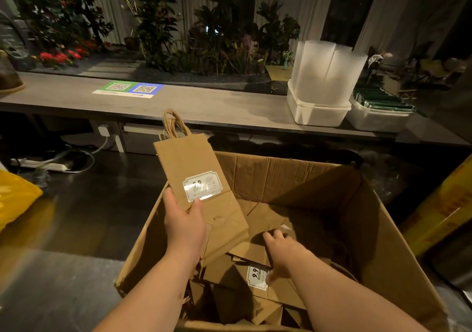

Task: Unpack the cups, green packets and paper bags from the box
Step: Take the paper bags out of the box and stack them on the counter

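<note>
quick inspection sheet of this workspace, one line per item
surface: grey counter
job's things: box open, bags inside; lifted bag above it; cups in white tub, green packets in second tub, both on counter
clutter: yellow bag at left; QR sheet on counter
hands: left hand grips lifted bag; right hand rests on bags in box, grip unclear
cables: power strip and cords on floor
surroundings: plants behind counter
</note>
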